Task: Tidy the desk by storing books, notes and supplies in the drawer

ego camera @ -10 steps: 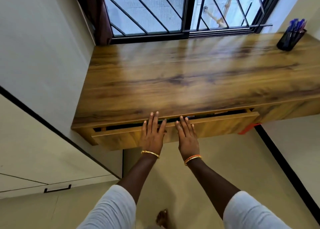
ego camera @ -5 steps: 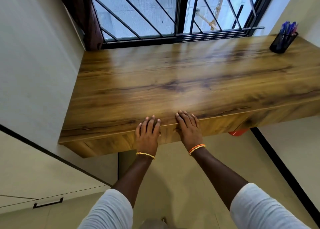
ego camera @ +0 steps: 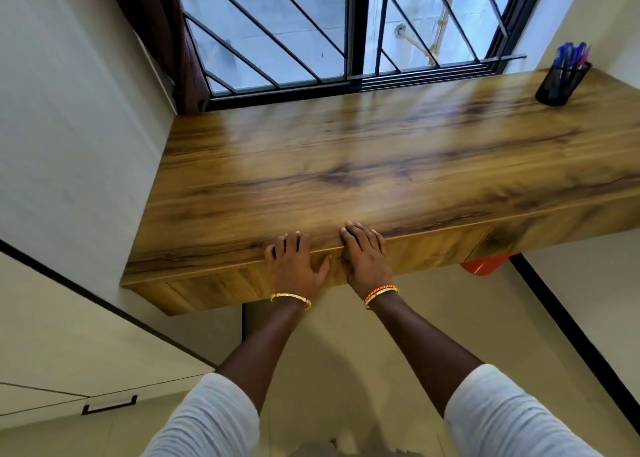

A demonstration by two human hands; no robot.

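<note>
Bright daylight from the window (ego camera: 346, 27), soft glare across the desk (ego camera: 346, 165), wide-angle bending at edges.

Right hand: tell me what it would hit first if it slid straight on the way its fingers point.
The right hand points across the desk toward the window. Its fingertips already lie on the desk's front edge; beyond them only bare wood shows, so the window frame probably comes first.

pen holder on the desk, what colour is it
Black mesh pen holder, with blue pens inside; seen in the head view.
</note>
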